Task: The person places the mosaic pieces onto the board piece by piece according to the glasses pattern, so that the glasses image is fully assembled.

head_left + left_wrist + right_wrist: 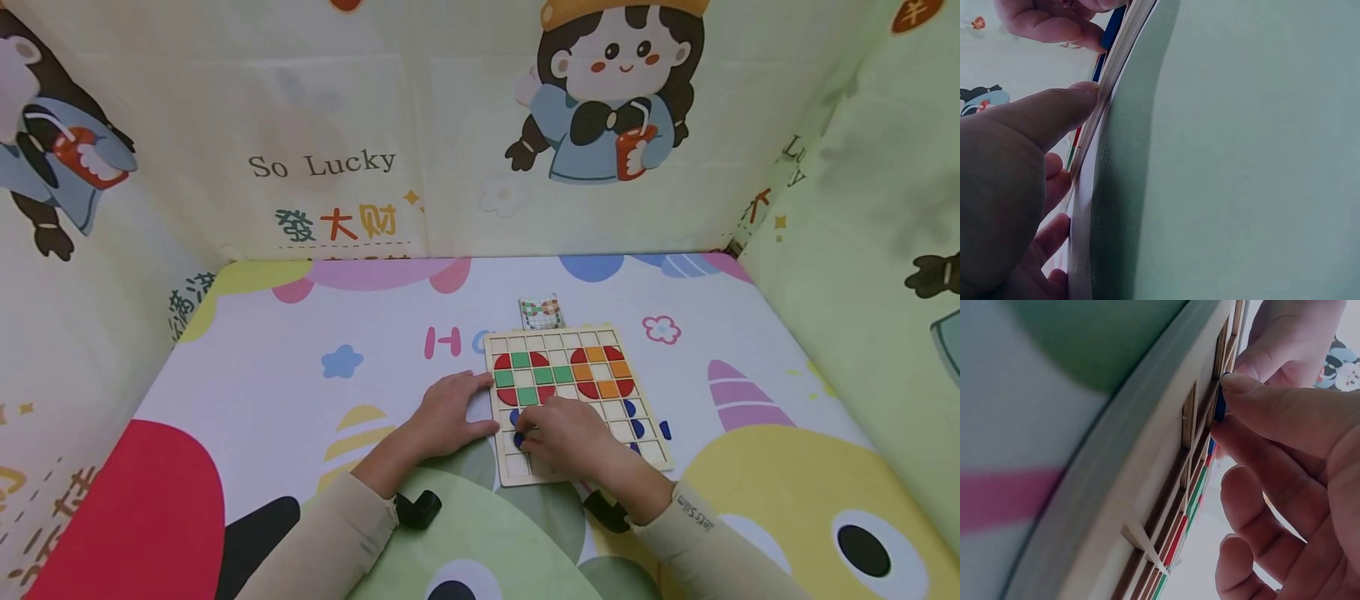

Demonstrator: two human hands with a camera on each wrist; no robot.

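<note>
A wooden grid board lies on the printed table cover. Red quarter-round and green square pieces form a ring at its upper left. On the upper right, red and orange pieces make another ring. My left hand rests at the board's left edge, its fingertips and thumb touching the rim. Over the lower left cells, my right hand pinches a small blue piece between thumb and index finger. Another blue piece sits just above it. The right hand hides the middle of the lower cells.
Several blue pieces lie along the board's right side, and one blue piece is on the cover beyond the edge. A small pattern card touches or nearly touches the board's far edge. Printed cloth walls enclose the table.
</note>
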